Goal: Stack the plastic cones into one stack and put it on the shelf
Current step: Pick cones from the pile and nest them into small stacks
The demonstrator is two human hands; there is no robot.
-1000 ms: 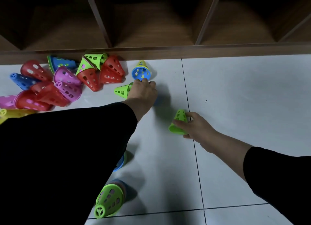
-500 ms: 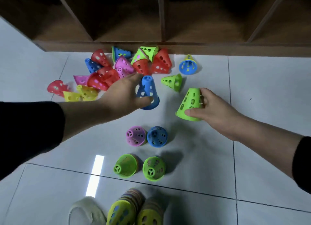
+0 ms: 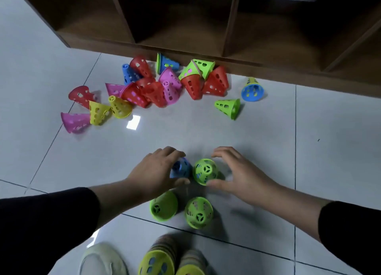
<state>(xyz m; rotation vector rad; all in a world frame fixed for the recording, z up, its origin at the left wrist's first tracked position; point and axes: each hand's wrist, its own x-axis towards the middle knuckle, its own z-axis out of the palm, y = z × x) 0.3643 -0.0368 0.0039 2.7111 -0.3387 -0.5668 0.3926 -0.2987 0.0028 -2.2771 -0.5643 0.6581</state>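
Small perforated plastic cones lie about a white tiled floor. My left hand point(image 3: 155, 171) grips an upright blue cone point(image 3: 181, 167) from above, fingers curled over it. Right beside it stands a green cone point(image 3: 206, 170), with blue showing through its holes. My right hand point(image 3: 242, 177) is spread around that green cone, thumb by its base, fingers off it. Two more green cones point(image 3: 164, 205) point(image 3: 199, 212) stand just nearer me. A loose pile of red, pink, blue, yellow and green cones point(image 3: 165, 83) lies before the dark wooden shelf point(image 3: 185, 48).
A green cone point(image 3: 227, 107) lies on its side and a blue one point(image 3: 252, 89) stands near the shelf's base. Two yellow-topped cone stacks point(image 3: 156, 262) point(image 3: 191, 264) and a pale shoe point(image 3: 103, 260) sit at the bottom edge. The shelf's lower compartments look dark and bare.
Both hands came back towards me from the pile, each carrying a cone. The blue and green cones now stand where a pink and a blue cone stood, and my right hand has loosened.
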